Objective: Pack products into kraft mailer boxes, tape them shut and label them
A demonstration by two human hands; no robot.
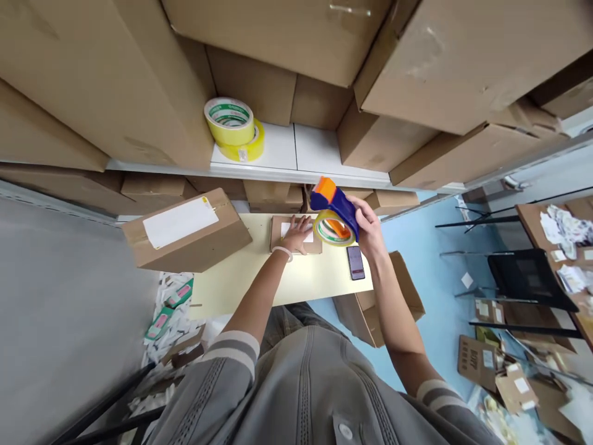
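Note:
My left hand point(299, 234) lies flat with fingers spread on a small cardboard box point(277, 236) that has a white label, at the middle of the pale yellow table point(241, 281). My right hand point(369, 227) is closed round a blue and orange tape dispenser point(334, 211) loaded with a yellow tape roll, held just above and to the right of the small box. A dark phone point(356, 262) lies on the table under my right wrist.
A larger labelled cardboard box point(188, 231) sits at the table's left. Two yellow tape rolls point(234, 128) stand on the white shelf point(296, 154) among stacked cartons. An open carton point(377, 306) stands on the blue floor; a black chair point(525, 278) and paper scraps lie around.

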